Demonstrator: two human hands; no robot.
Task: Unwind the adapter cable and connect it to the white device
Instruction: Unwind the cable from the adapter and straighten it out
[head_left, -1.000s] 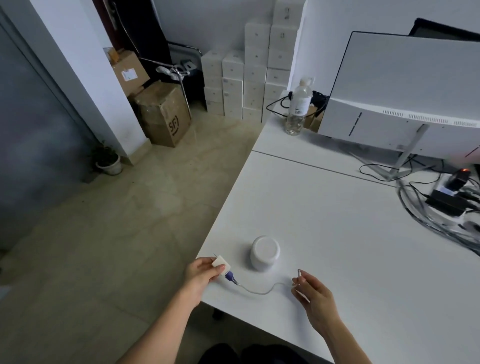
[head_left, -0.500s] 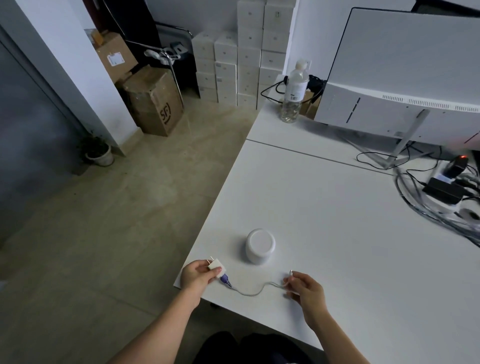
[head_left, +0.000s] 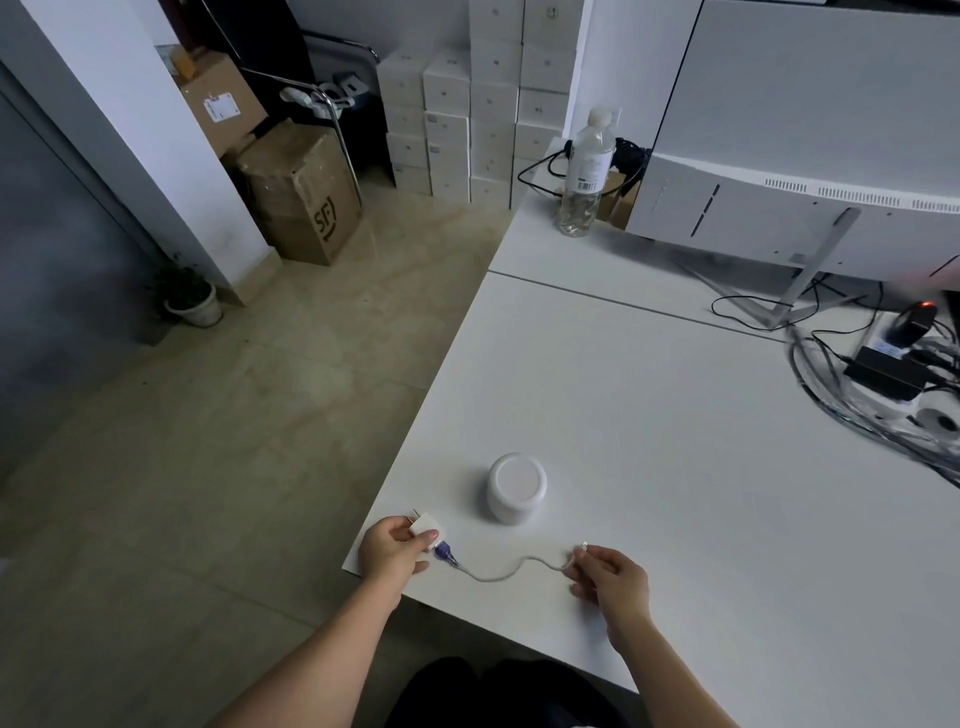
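Observation:
A small white round device (head_left: 516, 487) stands on the white table (head_left: 649, 426) near its front left corner. My left hand (head_left: 390, 553) grips the white adapter block (head_left: 427, 526) at the table's corner, prongs pointing away, a purple plug (head_left: 445, 553) sticking out of it. A thin white cable (head_left: 498, 571) runs in a loose curve along the table to my right hand (head_left: 610, 576), which pinches the cable's free end, its small connector tip (head_left: 584, 545) poking up. Both hands sit in front of the device, apart from it.
A white monitor (head_left: 810, 156) on a stand and a clear water bottle (head_left: 586, 174) stand at the back. A tangle of cables and a black power brick (head_left: 889, 371) lie at the right. Cardboard boxes (head_left: 306, 195), stacked white boxes and a potted plant (head_left: 193, 301) stand on the floor at left.
My right hand lowered to the table with the cable end. The view tilted down slightly; the cable lies stretched between both hands much as before.

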